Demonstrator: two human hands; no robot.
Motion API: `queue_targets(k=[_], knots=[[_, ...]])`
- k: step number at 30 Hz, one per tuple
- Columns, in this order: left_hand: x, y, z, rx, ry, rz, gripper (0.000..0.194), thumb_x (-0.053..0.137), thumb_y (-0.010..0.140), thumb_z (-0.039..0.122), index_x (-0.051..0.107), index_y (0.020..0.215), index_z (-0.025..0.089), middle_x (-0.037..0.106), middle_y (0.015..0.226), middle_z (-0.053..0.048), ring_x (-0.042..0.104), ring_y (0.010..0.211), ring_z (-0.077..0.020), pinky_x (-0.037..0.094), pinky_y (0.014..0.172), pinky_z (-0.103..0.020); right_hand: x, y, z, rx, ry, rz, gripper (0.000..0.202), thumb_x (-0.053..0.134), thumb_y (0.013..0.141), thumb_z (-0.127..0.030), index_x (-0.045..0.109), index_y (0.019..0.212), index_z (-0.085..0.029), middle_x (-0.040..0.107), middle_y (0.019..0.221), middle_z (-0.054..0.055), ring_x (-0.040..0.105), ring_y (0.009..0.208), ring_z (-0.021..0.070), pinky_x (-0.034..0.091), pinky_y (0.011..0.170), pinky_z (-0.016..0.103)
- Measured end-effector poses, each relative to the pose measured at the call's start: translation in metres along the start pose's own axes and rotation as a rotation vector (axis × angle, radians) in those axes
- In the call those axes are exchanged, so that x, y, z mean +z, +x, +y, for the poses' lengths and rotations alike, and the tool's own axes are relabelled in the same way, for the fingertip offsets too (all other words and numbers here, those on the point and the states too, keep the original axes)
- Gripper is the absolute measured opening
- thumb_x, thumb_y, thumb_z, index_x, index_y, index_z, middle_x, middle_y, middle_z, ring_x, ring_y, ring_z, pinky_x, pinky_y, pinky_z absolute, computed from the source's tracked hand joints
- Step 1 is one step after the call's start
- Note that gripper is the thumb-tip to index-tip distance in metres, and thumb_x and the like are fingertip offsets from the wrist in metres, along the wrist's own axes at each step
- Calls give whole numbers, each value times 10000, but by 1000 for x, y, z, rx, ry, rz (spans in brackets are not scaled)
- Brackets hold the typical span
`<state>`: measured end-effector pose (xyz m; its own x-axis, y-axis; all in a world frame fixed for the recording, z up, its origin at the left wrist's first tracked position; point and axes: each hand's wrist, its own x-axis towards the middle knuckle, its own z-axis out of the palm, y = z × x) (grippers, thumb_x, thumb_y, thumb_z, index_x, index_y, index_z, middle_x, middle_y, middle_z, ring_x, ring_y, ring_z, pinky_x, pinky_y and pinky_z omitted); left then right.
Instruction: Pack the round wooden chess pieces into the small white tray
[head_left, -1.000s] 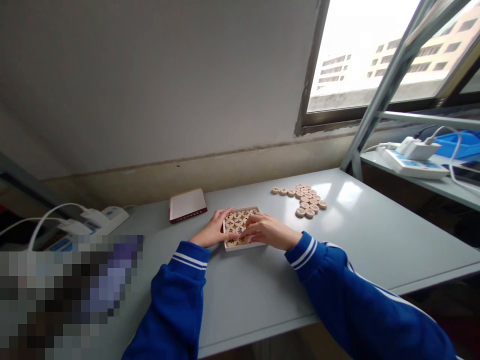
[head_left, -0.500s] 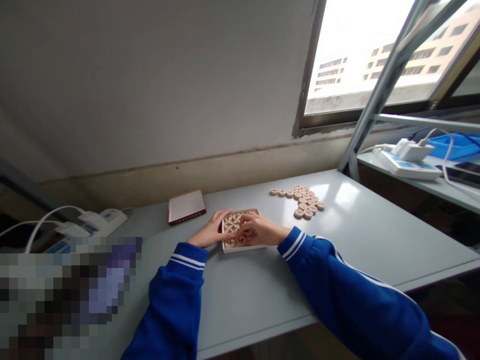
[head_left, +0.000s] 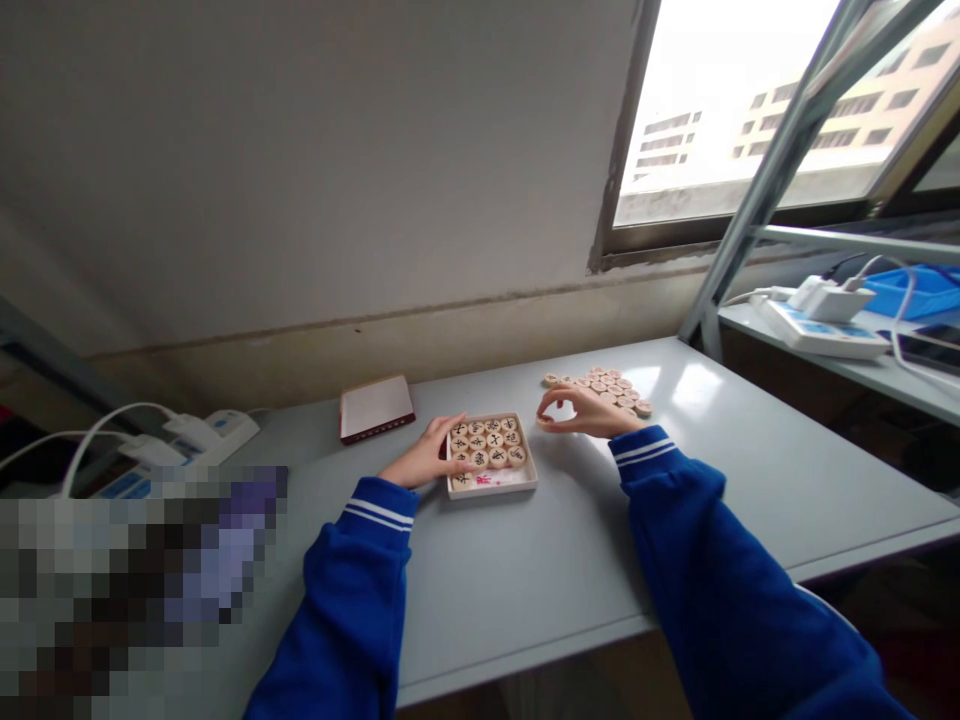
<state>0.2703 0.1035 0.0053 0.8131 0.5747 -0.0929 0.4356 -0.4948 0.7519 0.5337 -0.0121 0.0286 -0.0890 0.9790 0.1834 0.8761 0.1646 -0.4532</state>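
Note:
An open white box (head_left: 529, 481) on the grey desk holds several round wooden pieces (head_left: 496, 440) with black characters, set in rows; red marks show on its bare floor at the front. My left hand (head_left: 424, 455) grips the box's left side, thumb over its front left corner. To the right of the box, my right hand (head_left: 581, 411) is above the desk, thumb and forefinger pinched on a wooden piece (head_left: 545, 424). Just behind it lies a cluster of loose wooden pieces (head_left: 616, 385), partly hidden by the hand.
A box lid (head_left: 376, 408) lies behind and left of the box. White power strips with cables stand at the left desk edge (head_left: 229, 432) and on the right shelf (head_left: 825, 332). A metal post (head_left: 757, 190) rises at the back right, beside the window.
My right hand has moved out of the box to the right, towards the cluster, with a piece between its fingers. The front row of the box is now mostly bare. My left hand stays on the box.

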Motion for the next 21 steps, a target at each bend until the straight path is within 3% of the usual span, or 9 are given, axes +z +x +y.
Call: queue_targets(k=[3, 5, 8, 11, 16, 19, 21], knots=[[0, 0, 0, -8, -9, -2, 890, 665, 591, 519, 302, 1339, 204, 297, 1322, -102, 269, 1288, -280, 206, 1090, -365, -2, -10, 23, 157, -149, 85, 157, 591, 726, -322, 641, 803, -195, 574, 852, 61, 511, 873, 210, 385, 839, 411], [0, 1, 0, -12, -14, -6, 899, 665, 590, 517, 291, 1344, 201, 290, 1324, -103, 274, 1284, -277, 221, 1085, -363, -4, -13, 30, 230, -264, 126, 187, 593, 714, -366, 646, 827, -227, 571, 909, 65, 480, 952, 251, 345, 865, 465], [1, 0, 1, -17, -14, -10, 913, 667, 593, 502, 270, 1353, 188, 266, 1339, -110, 255, 1293, -272, 200, 1092, -364, -6, -8, 34, 305, -398, 150, 295, 576, 722, -440, 629, 968, -285, 576, 1007, 52, 468, 990, 255, 357, 839, 438], [1, 0, 2, -18, -11, -8, 915, 663, 599, 501, 263, 1356, 177, 256, 1347, -113, 240, 1302, -273, 178, 1099, -364, -2, 4, 38, 369, -482, 219, 325, 493, 795, -386, 596, 1067, -242, 557, 1121, 92, 458, 1026, 264, 355, 818, 422], [0, -1, 2, -16, -10, -10, 886, 669, 604, 493, 277, 1351, 222, 290, 1322, -89, 263, 1291, -265, 208, 1090, -367, 14, 17, 51, 371, -536, 253, 243, 423, 837, -276, 650, 883, -202, 625, 970, 86, 483, 958, 252, 277, 877, 477], [0, -1, 1, -15, -10, -7, 890, 673, 600, 491, 281, 1351, 218, 295, 1318, -89, 259, 1293, -268, 204, 1093, -363, 17, 16, 53, 358, -555, 286, 207, 469, 823, -307, 657, 830, -221, 615, 1005, 64, 458, 1004, 255, 200, 931, 516], [0, -1, 2, -17, -11, -7, 898, 673, 598, 490, 284, 1351, 195, 288, 1325, -100, 253, 1295, -275, 192, 1097, -361, 12, 14, 49, 347, -528, 277, 178, 517, 796, -345, 662, 827, -246, 609, 1013, 48, 459, 1004, 258, 229, 917, 510]])
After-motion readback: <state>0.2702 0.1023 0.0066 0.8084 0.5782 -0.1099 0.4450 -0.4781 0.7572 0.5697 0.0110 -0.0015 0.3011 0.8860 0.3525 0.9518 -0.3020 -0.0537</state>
